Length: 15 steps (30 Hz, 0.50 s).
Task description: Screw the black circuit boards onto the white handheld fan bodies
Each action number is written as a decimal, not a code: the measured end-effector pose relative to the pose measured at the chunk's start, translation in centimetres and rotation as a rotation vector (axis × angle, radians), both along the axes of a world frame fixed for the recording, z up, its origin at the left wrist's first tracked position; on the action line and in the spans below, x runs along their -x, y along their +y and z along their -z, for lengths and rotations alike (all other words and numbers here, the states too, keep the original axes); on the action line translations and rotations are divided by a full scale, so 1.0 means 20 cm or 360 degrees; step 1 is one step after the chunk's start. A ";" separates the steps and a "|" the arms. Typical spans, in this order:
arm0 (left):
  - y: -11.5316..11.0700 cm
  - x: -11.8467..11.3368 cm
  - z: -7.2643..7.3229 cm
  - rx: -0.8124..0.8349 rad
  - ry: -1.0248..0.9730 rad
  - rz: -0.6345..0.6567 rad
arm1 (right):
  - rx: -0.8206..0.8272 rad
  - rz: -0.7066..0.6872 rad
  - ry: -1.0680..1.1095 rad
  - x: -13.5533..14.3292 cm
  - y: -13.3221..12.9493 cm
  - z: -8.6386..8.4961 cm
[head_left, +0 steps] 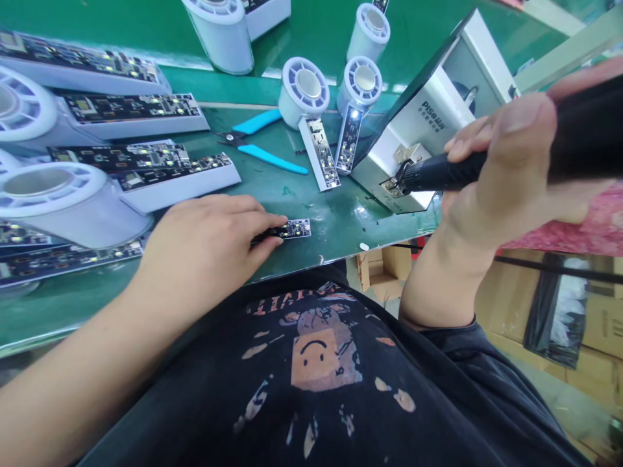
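My left hand (209, 243) pinches a narrow black circuit board (296, 229) between thumb and fingers, low over the green table near its front edge. In my right hand (516, 146) is a black electric screwdriver (448, 172), fingers wrapped round its body. The screwdriver's tip is at the front opening of a silver screw feeder (413, 123); whether it touches a screw there I cannot tell. Beyond my left hand lie blue-handled cutters (267, 144), jaws pointing left. Two white cylindrical housings (304, 91) with circuit boards on their arms stand between cutters and feeder.
Several more white housings (63, 201) with boards crowd the left side of the table. Others, such as one housing (219, 35), stand at the back. An open cardboard box (384, 266) is below the table edge, and pink wrap (559, 224) lies at the right.
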<state>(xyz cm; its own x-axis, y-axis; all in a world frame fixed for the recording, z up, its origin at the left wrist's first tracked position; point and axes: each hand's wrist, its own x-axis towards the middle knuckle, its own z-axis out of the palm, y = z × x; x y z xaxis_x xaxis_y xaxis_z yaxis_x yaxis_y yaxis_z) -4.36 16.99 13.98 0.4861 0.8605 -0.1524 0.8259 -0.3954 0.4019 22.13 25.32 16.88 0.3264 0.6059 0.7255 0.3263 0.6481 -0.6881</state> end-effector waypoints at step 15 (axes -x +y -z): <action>0.01 -0.03 -0.04 0.0141 0.0082 -0.0049 | 0.0960 -0.0758 0.0109 0.36 -0.33 0.04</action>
<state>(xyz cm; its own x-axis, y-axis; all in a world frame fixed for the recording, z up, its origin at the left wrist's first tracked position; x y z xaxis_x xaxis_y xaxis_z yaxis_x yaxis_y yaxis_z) -3.67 17.23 14.78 0.4493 0.8569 -0.2525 0.8576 -0.3345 0.3908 14.84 18.72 16.05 -0.0366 0.9765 0.2123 0.0500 0.2140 -0.9756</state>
